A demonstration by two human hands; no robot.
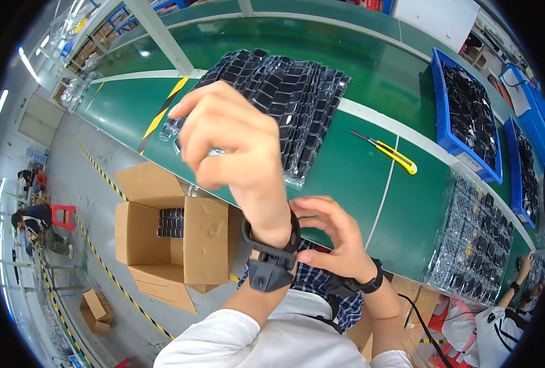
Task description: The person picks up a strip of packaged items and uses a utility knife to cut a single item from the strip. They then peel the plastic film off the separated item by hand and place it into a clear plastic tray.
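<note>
My left hand [229,138] is raised over the bench edge, its fingers loosely curled, with nothing visible in them. A black wrist strap carrying a small camera [269,275] circles that wrist. My right hand [334,239] is beside the strap, thumb and fingers apart; whether its fingertips touch it I cannot tell. Beyond my left hand lies a wide stack of clear plastic sheets with dark rectangular pieces [278,92], partly covered by the hand. To the right of the stack, a yellow utility knife [395,157] rests on the green bench [358,184], its dark tip pointing away left.
An open cardboard box [206,239] stands below the bench at left, with dark pieces inside. Blue bins [441,122] of dark parts and bubble-wrapped packs [469,239] occupy the right. A metal post [162,37] rises at the back. Another person's arm [518,276] reaches in at far right.
</note>
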